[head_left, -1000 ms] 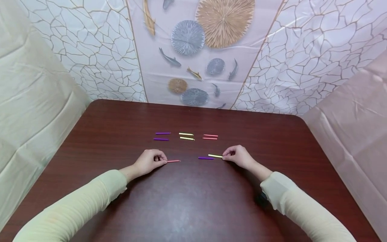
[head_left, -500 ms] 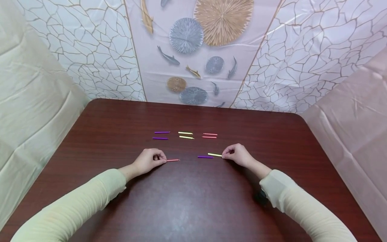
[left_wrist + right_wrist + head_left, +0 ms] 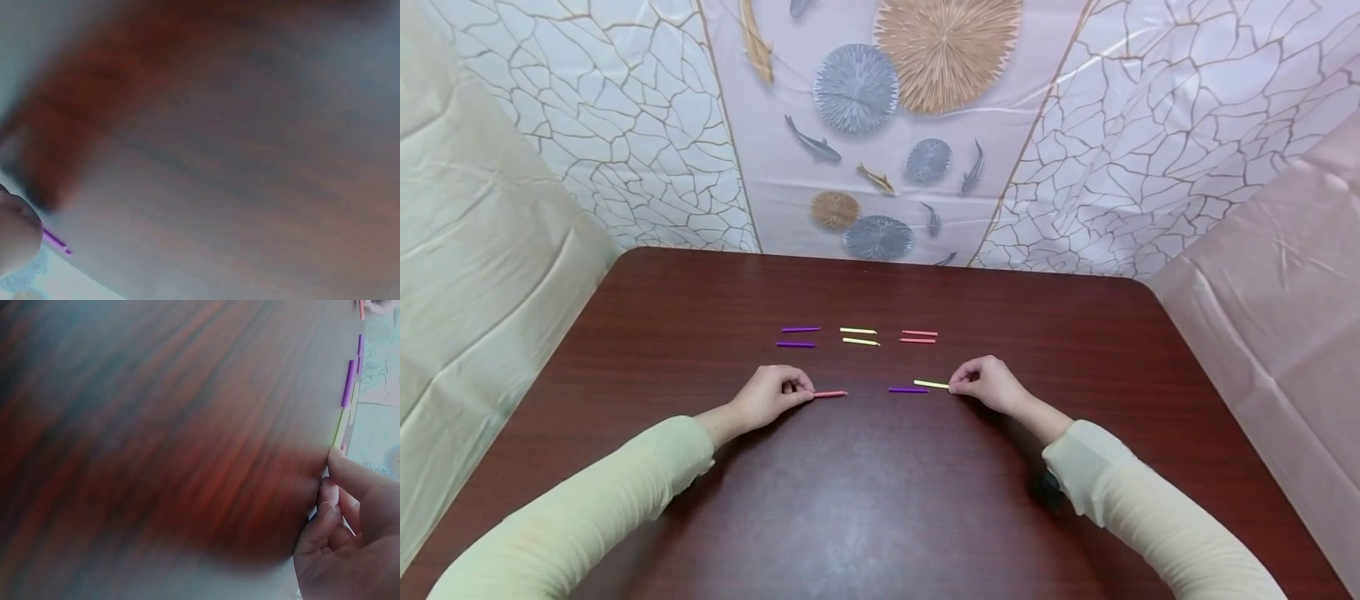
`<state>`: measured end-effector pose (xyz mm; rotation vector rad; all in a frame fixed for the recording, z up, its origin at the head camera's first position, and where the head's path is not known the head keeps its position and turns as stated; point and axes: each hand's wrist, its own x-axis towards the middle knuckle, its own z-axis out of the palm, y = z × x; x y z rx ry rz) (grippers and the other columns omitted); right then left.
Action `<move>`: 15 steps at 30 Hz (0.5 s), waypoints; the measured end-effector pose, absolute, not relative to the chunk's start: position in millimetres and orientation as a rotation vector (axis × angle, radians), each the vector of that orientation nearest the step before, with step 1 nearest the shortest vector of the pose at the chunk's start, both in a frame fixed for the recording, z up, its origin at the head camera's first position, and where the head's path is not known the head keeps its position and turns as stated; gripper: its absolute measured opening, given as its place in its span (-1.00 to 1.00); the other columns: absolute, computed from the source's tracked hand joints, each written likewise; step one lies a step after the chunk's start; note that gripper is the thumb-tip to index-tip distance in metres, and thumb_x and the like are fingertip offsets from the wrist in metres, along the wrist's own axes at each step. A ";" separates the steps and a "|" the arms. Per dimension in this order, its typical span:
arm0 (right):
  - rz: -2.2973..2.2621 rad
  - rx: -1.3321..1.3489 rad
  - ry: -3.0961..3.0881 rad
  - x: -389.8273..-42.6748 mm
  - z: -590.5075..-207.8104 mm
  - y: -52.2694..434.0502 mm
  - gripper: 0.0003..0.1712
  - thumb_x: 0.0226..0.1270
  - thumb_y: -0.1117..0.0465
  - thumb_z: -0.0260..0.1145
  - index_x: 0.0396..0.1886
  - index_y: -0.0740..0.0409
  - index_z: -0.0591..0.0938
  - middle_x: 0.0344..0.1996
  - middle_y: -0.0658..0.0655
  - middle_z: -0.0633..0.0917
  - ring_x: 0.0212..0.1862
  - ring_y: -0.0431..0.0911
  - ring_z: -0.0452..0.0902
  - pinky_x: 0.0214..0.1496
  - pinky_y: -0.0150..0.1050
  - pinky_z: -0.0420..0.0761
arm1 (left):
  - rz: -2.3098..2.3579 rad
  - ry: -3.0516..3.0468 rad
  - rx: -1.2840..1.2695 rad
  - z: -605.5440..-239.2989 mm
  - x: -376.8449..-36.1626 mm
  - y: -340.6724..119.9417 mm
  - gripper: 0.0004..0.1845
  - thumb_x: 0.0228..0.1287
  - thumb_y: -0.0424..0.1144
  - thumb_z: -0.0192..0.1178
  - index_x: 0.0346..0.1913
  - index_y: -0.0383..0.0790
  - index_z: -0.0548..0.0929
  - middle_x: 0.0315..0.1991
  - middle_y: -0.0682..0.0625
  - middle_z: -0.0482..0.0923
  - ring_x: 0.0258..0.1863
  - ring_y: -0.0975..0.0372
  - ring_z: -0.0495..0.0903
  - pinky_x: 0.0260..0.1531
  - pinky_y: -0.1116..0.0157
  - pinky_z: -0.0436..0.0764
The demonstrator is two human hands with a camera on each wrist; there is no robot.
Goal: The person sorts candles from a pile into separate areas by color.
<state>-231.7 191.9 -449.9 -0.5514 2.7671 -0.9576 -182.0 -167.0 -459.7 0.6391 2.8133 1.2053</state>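
My left hand (image 3: 773, 396) pinches one end of a red candle (image 3: 831, 394), whose wick end points right along the tabletop. Right of it my right hand (image 3: 990, 384) pinches the right end of a yellow candle (image 3: 931, 384) between thumb and forefinger. A loose purple candle (image 3: 907, 390) lies just in front of the yellow one's left end. Only part of the left hand (image 3: 17, 230) enters the left wrist view, with a purple candle (image 3: 57, 241) beyond it. In the right wrist view the right hand (image 3: 356, 525) holds the yellow candle (image 3: 338, 428).
Farther back on the brown table (image 3: 850, 500) lie three pairs of candles: purple candles (image 3: 796, 344) at left, yellow candles (image 3: 860, 342) in the middle and red candles (image 3: 917, 340) at right. A patterned cloth (image 3: 880, 167) hangs behind the table.
The head view shifts slightly. The left hand's red candle tilts up a little at its wick end; both hands stay nearly in place and keep their grip.
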 end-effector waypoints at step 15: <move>-0.998 -0.532 2.760 -226.8 -448.8 192.3 -0.94 0.04 0.29 0.41 -0.53 0.20 0.70 -0.61 0.05 0.67 -0.51 -0.26 0.38 -0.40 -0.41 0.39 | 1.217 2.798 0.677 -437.8 -231.7 -113.4 -0.94 0.16 -0.30 0.27 -0.41 -0.22 0.67 -0.52 0.02 0.59 -0.53 0.33 0.40 -0.44 0.44 0.41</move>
